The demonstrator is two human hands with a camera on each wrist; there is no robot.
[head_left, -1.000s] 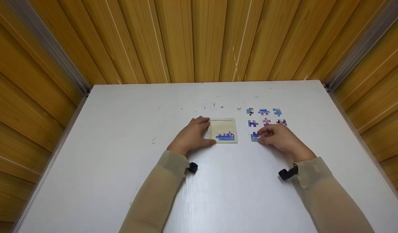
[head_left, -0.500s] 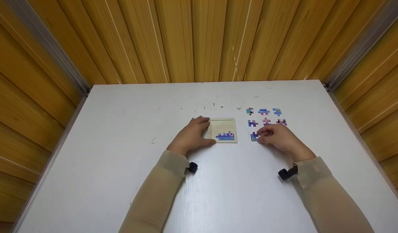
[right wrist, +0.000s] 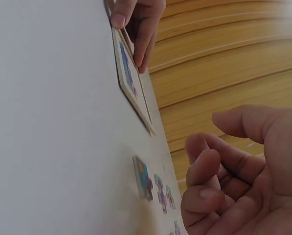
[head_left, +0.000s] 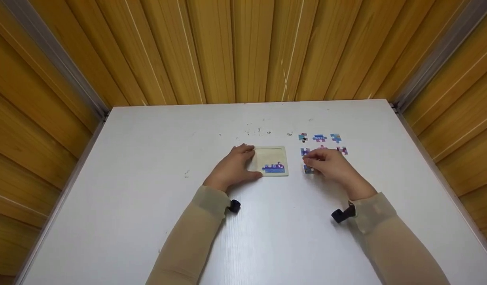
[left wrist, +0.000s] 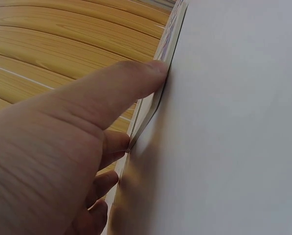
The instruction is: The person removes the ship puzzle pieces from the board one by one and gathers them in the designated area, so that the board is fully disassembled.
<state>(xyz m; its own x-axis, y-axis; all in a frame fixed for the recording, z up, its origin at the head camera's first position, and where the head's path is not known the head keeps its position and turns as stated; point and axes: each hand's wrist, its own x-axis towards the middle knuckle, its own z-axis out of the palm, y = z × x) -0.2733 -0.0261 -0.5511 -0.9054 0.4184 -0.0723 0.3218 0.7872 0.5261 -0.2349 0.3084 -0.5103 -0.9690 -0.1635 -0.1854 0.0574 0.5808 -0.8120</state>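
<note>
My left hand (head_left: 231,168) holds the left side of a square, pale puzzle tray (head_left: 269,155), with the thumb at its near edge and the fingers by the far left corner. Joined blue-purple puzzle pieces (head_left: 273,168) lie in the tray's near right part. To the right, my right hand (head_left: 332,166) hovers above loose pieces. In the right wrist view its fingers are loosely curled, the thumb stands apart, and nothing shows between them. Just below its fingertips lies a blue jigsaw piece (head_left: 308,170), which the right wrist view shows flat on the table.
Beyond the right hand, loose puzzle pieces lie in rows: three at the back, such as a blue one (head_left: 319,137), and a middle row with a purple piece (head_left: 342,150), partly hidden by the hand. Yellow wood-look walls (head_left: 251,51) enclose the white table (head_left: 148,158).
My right hand has risen off the nearest loose piece and shifted left, leaving that piece on the table. The left hand stays on the tray. The head view has shifted slightly.
</note>
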